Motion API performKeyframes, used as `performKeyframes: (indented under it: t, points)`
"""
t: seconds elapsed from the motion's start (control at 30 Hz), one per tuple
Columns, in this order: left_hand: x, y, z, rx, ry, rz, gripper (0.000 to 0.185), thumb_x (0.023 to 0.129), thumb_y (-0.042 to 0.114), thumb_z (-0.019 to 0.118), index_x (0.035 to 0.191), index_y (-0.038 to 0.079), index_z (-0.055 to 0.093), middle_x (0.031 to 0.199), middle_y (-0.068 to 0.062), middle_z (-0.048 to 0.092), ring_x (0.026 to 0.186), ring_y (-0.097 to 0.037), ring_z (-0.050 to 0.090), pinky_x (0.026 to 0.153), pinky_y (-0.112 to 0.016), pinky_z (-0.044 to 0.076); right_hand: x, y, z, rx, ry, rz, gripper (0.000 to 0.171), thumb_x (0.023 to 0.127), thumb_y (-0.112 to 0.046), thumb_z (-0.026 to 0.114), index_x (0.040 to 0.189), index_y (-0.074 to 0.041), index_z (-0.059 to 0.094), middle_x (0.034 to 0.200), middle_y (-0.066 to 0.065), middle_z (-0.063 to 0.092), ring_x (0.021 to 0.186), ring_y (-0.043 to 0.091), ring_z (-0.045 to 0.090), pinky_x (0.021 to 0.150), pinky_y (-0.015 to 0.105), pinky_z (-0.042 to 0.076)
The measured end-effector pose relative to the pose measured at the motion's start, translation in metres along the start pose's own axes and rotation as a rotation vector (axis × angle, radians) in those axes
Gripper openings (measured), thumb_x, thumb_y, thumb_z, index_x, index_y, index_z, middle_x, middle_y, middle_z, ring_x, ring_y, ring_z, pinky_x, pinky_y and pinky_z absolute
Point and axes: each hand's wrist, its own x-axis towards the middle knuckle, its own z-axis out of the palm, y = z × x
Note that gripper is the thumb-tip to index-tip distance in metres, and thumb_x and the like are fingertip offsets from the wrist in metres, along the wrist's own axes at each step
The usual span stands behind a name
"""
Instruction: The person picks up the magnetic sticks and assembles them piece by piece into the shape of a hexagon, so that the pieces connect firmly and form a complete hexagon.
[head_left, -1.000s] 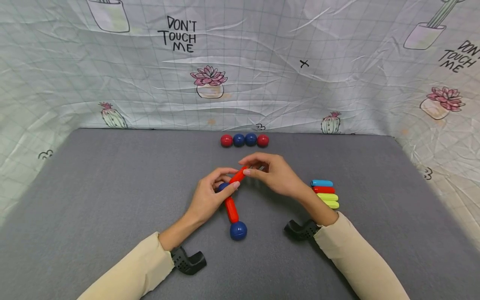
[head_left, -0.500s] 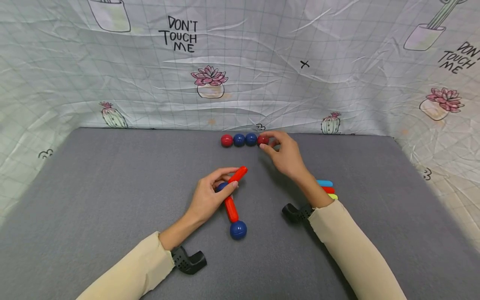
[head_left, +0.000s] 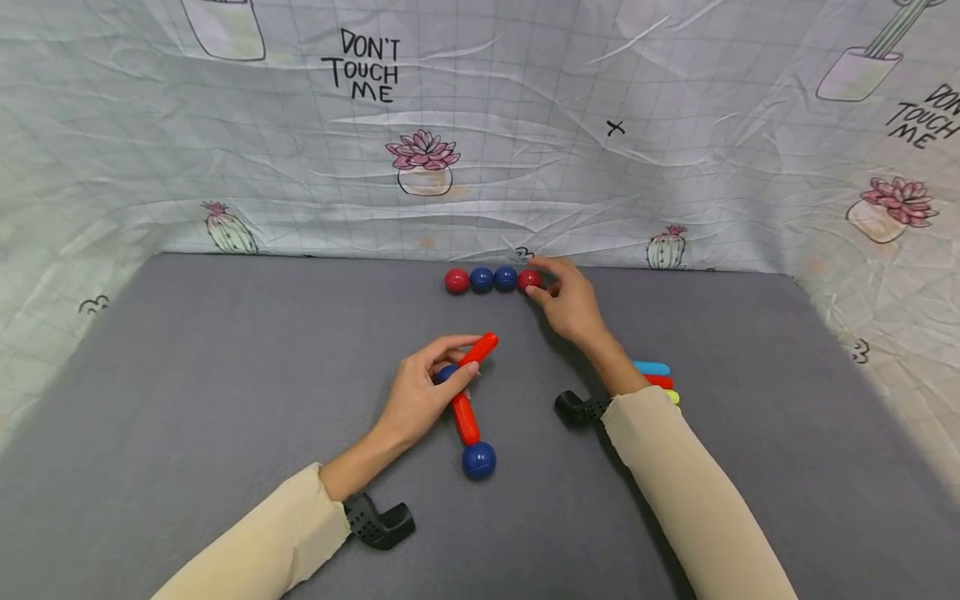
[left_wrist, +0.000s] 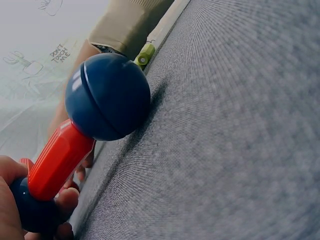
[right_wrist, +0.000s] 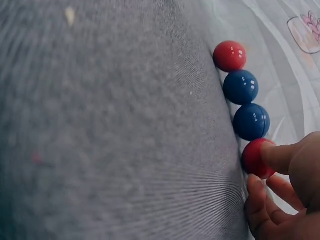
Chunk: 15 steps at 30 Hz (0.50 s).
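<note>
Two hands out — right hand (head_left: 572, 302) stretched far, pinching end red ball (head_left: 528, 279), left hand (head_left: 420, 392) gripping red rod (head_left: 477, 350)

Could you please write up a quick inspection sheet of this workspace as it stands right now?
Surface: grey mat, flat.
Job's things: row of four balls at the far edge, with the right-end red ball in the right hand's grip; red rods and blue balls joined in a chain.
Clutter: coloured rods stacked by the right sleeve.
Grippers: left hand holds the chain's upper red rod; right hand pinches the red ball.
Cables: nothing seen.
Surroundings: printed cloth backdrop with cacti and lettering.
</note>
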Motion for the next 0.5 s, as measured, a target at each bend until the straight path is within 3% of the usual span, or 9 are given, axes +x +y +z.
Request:
performKeyframes:
  t: [0.2,0.5]
  points:
    - [-0.0001,0.0015,0.0018,0.014,0.002,-0.021,0.032,0.091,0.011,0.067,0.122,0.009,0.063,0.089,-0.007,0.066,0.061,-0.016,0.060,0.053,-0.026,0.044,-0.0031,-0.0003,-0.0021,-0.012,-0.041,0.046,0.039,0.092,-0.014,0.067,0.130,-0.016,0.059,0.118,0.011,0.060,0.081,0.025,0.056,0.068,0.036,0.043]
    - [-0.0007,0.0018,0.0000,0.011,0.002,-0.019,0.031,0.091,0.012,0.067,0.122,0.009,0.064,0.089,-0.009,0.066,0.059,-0.018,0.061,0.053,-0.027,0.046,-0.0066,-0.0040,-0.0048,-0.022,-0.054,0.039,0.034,0.089,-0.011,0.070,0.121,-0.008,0.060,0.117,0.013,0.062,0.089,0.027,0.061,0.077,0.039,0.046]
